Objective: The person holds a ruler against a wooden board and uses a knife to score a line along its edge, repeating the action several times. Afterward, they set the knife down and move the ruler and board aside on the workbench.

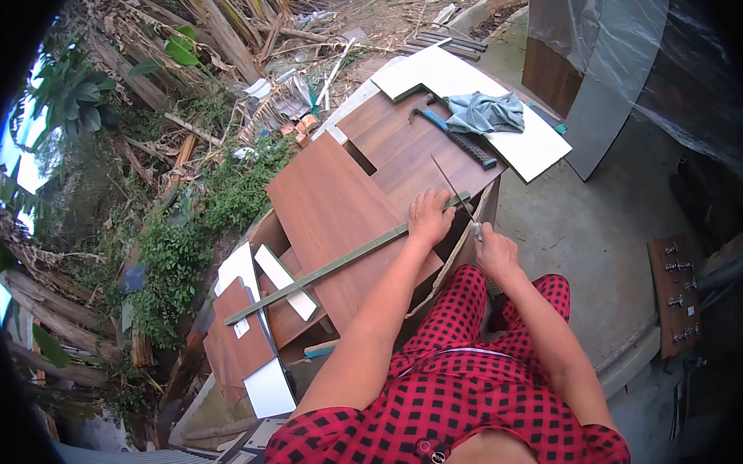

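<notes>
My left hand point(430, 218) is closed over a long narrow greenish strip point(340, 266) near its right end, holding it down across the brown boards. My right hand point(497, 252) grips the pale handle of a long thin blade point(450, 180), whose tip points up and away. That blade crosses the strip's end just right of my left fingers. Beneath the strip lies a wide brown wood-grain board point(329, 201), which rests over an open-sided box-like stack. Beyond the blade lies a hammer point(459, 139) with a blue and black handle.
A grey-blue cloth point(486, 112) lies on a white panel point(431, 68). More brown offcuts point(244, 325) and white pieces sit at the left. A board with metal fittings point(675, 293) lies on the concrete at right. Plastic sheeting point(696, 68) drapes over upright panels. Bushes point(174, 274) border the left.
</notes>
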A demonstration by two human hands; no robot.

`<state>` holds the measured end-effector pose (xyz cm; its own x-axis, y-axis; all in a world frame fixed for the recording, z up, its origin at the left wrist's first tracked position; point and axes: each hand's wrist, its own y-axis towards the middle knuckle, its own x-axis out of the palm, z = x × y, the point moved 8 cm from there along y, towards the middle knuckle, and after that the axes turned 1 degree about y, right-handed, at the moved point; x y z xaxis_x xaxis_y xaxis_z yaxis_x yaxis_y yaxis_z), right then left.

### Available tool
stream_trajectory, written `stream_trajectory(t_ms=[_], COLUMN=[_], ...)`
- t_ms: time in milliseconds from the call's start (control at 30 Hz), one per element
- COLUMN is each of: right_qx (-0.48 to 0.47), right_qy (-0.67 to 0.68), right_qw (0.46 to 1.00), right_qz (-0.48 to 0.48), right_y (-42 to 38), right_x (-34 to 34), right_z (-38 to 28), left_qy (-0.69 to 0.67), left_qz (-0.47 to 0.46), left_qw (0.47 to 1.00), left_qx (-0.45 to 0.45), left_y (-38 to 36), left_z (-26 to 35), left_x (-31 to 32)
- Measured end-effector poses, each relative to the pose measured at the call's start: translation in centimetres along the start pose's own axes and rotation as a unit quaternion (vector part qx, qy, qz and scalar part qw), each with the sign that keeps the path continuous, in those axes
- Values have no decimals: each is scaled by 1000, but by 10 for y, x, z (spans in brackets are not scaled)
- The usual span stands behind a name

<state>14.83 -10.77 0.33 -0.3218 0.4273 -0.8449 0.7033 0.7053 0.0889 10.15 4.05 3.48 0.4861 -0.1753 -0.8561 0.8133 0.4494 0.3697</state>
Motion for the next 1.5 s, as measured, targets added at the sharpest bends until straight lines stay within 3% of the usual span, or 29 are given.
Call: stream_trajectory(t_ms=[167,467,867,1233,1500], right_qx=[-12,21,6,9,-8], right_qy=[11,17,45,64,70], right_qw=[1000,999,999,998,997], right_qz=[20,-19,22,2,19], right_y=[4,-89,9,-89,8], right_x=[-1,-16,-4,-14,-5], right_z=[-2,35,0,42,0], left_qy=[5,-6,6,2,18], left_qz=[-1,-6,-29,-27,-33], left_qw=[1000,1000,1000,1000,999], left_qx=[-8,-3,9,15,20], left_y=[0,1,3,2,5], left_z=[3,0,0,-3,0], left_x=[-1,0,8,12,12])
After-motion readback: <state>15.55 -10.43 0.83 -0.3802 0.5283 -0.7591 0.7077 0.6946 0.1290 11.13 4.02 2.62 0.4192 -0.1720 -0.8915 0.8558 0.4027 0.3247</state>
